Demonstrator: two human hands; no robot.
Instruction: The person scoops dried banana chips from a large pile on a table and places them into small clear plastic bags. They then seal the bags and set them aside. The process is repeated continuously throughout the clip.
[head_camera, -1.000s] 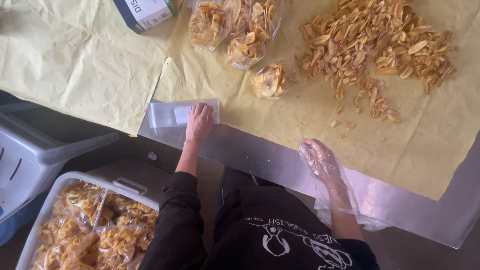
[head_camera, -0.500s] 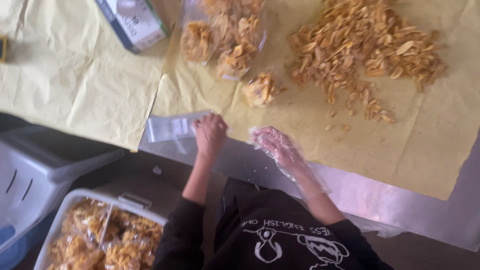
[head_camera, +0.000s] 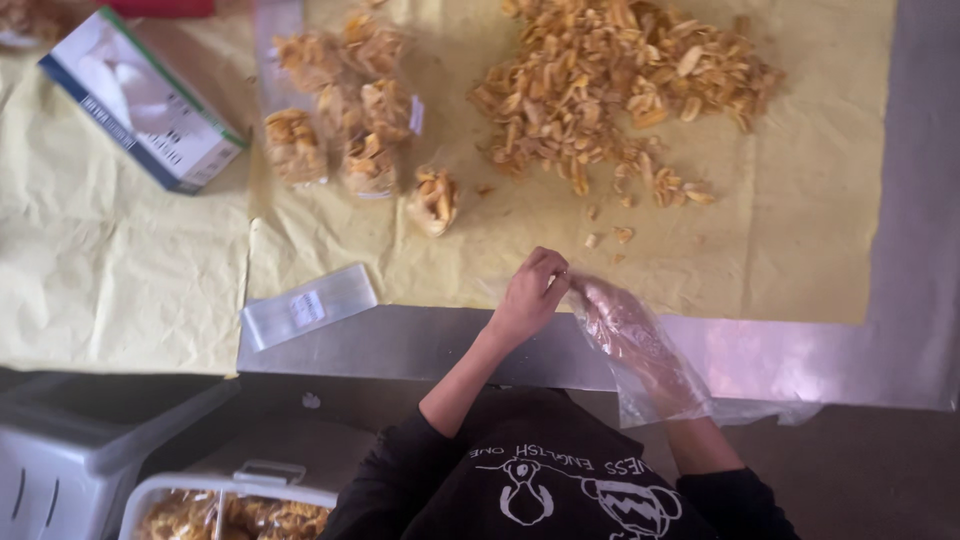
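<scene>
Hands meet at the near edge of a table covered in yellow paper, seen from above. The bare left hand has its fingers curled and pinched together against the fingertips of the right hand, which wears a loose clear plastic glove. The left fingers look to be gripping the glove's tip; the right hand lies fairly flat, fingers extended, holding nothing that can be made out.

Just beyond the hands sits a large loose heap of golden fried chips, with a few stray pieces near the fingers. To the left lie several small filled chip packets, and nearer the table edge a flat empty clear bag. A white box with a blue edge rests at far left.

Judging by this, the glove is being adjusted; a firm pull at its fingertips seems called for before any chips are handled.
</scene>
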